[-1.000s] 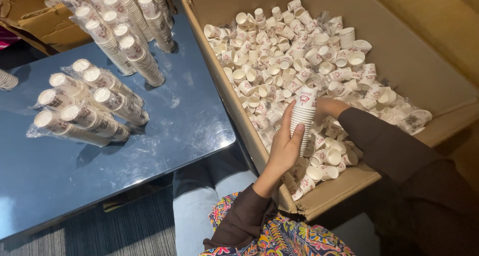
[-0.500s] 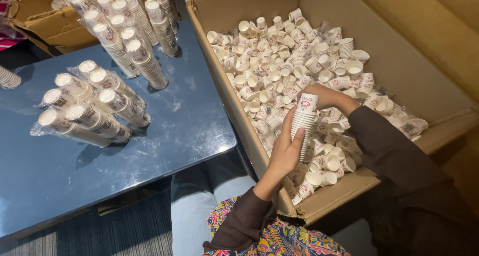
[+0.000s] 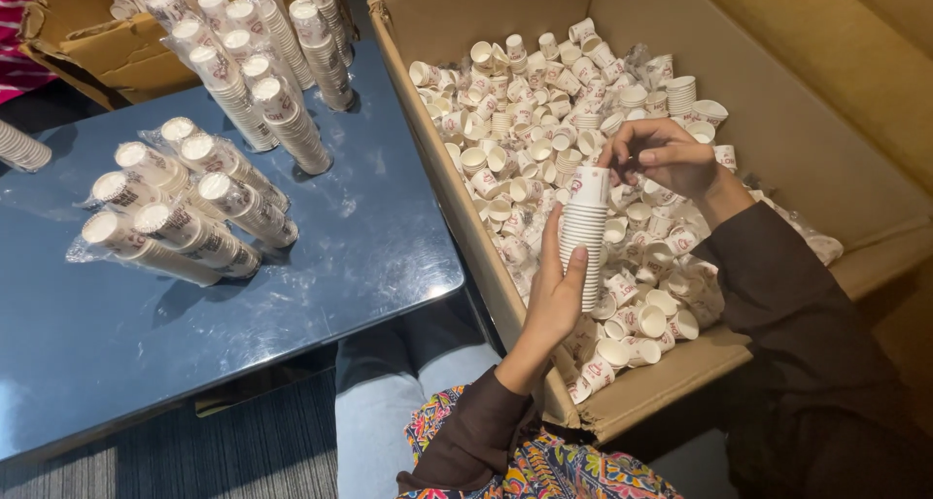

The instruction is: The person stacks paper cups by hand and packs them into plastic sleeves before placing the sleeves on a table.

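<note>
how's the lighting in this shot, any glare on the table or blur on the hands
Head view: warm indoor light; the glossy blue table carries soft glare patches and mirrors the wrapped cup stacks. The left hand and the cup stack it grips look sharp; the right hand is slightly soft. Bottom right falls into dark shadow.

One head-worn view looks steeply down (close in) over cardboard box (image 3: 671,382) and blue table (image 3: 369,256).
</note>
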